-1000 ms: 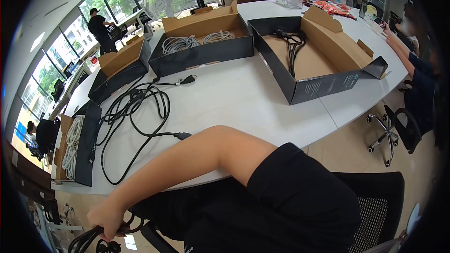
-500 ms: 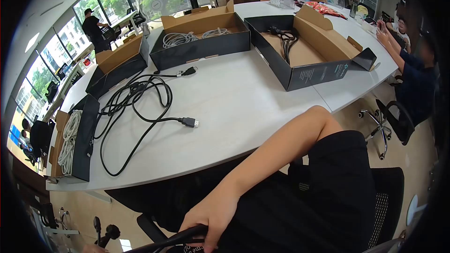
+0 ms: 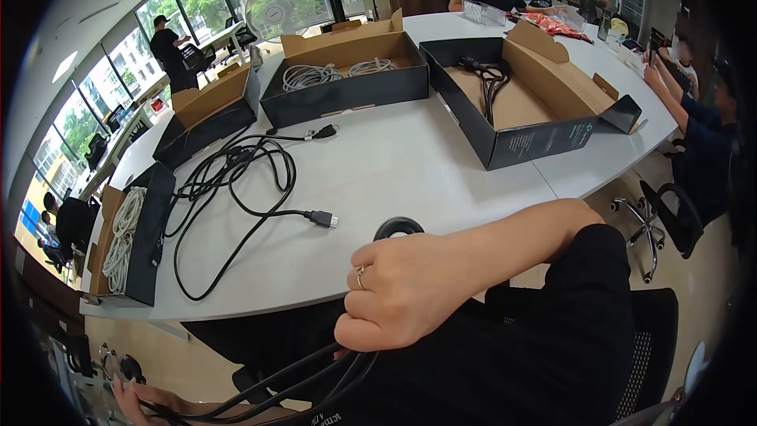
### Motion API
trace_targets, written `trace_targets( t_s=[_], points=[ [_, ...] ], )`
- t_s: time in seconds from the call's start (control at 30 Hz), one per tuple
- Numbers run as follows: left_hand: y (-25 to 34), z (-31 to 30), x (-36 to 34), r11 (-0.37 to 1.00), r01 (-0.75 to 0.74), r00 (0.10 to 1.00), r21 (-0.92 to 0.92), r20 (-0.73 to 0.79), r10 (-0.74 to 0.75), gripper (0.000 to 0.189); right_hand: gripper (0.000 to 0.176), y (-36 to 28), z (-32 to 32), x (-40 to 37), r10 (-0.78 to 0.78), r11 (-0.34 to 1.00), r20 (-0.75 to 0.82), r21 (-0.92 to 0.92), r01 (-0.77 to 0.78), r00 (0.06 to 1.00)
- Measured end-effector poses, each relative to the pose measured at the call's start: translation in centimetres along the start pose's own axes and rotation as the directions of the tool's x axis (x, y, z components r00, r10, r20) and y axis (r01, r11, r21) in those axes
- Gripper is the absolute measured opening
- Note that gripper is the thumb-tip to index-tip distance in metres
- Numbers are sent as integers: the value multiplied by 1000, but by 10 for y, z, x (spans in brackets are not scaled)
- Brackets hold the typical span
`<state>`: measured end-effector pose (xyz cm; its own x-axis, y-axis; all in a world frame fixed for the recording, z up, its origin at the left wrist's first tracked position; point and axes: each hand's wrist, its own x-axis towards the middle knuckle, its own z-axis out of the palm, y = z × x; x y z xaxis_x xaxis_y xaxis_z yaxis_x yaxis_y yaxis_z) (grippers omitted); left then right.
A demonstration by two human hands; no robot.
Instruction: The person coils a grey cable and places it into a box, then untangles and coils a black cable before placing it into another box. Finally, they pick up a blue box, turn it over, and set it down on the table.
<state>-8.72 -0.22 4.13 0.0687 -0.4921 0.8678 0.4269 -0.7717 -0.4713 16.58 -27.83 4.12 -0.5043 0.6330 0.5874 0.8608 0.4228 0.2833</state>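
My right hand (image 3: 402, 288), with a ring on one finger, is closed round a black cable (image 3: 292, 371) at the table's front edge. A dark loop or round cable end (image 3: 398, 227) shows just beyond it. My left hand (image 3: 138, 402), at the lower left, has its fingers on the other end of the same cable strands, over my lap. On the white table (image 3: 394, 158) lies a tangled black cable (image 3: 276, 166) with an HDMI-type plug (image 3: 322, 218) pointing right.
Open boxes with grey cables stand at the left (image 3: 142, 244) and back (image 3: 347, 87). Another box (image 3: 520, 134) holds a black cable. A further box (image 3: 209, 122) is at the back left. People (image 3: 698, 126) sit at the right and far side.
My right hand has risen from my lap to the table edge, lifting the cable strands. My left hand now shows more at the lower left. The view has shifted slightly.
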Motion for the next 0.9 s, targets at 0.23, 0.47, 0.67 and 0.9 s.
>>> trace_targets(
  t_s=[0.23,0.47,0.67,0.9],
  points=[
    [26,12,23,976,-9,995,219,97,-12,26,23,8,-12,-7,-76,960,-168,-280,27,983],
    [17,18,17,981,81,990,176,96,-99,25,31,8,-10,-8,-134,929,-189,-367,57,973],
    [23,34,-4,968,218,969,124,91,-230,25,25,22,-32,-7,-160,887,-208,-458,48,965],
    [29,54,-38,850,401,895,-342,345,-283,20,18,62,-77,-16,-189,627,-258,-774,-86,947]
  ],
)
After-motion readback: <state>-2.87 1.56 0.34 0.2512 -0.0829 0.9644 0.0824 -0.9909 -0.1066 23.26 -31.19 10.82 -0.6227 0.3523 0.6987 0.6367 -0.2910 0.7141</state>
